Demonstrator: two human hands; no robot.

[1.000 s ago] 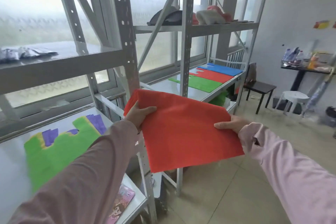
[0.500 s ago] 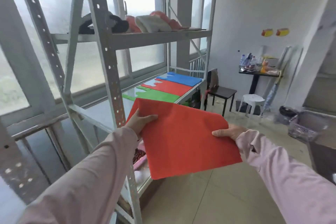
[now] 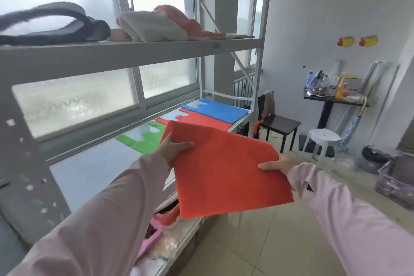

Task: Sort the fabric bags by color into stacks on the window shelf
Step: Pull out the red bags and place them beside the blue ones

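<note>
Hands first: left hand (image 3: 173,149) pinching the far-left corner of a red bag (image 3: 224,170), thumb on top; right hand (image 3: 276,163) pinching its right edge. Held flat and spread between both, probably to keep it unfolded for a neat laying-down. Up in the air over the near edge of the shelf (image 3: 96,170), not yet set down. Farther along, side by side: green stack (image 3: 145,140) nearest, red stack (image 3: 201,120) in the middle, blue stack (image 3: 215,111) farthest. By colour, likely bound for the red stack.

red bag (image 3: 226,170) — gripped by left hand (image 3: 173,148), right hand (image 3: 276,163) | shelf (image 3: 94,168) — green, red, blue stacks
</note>
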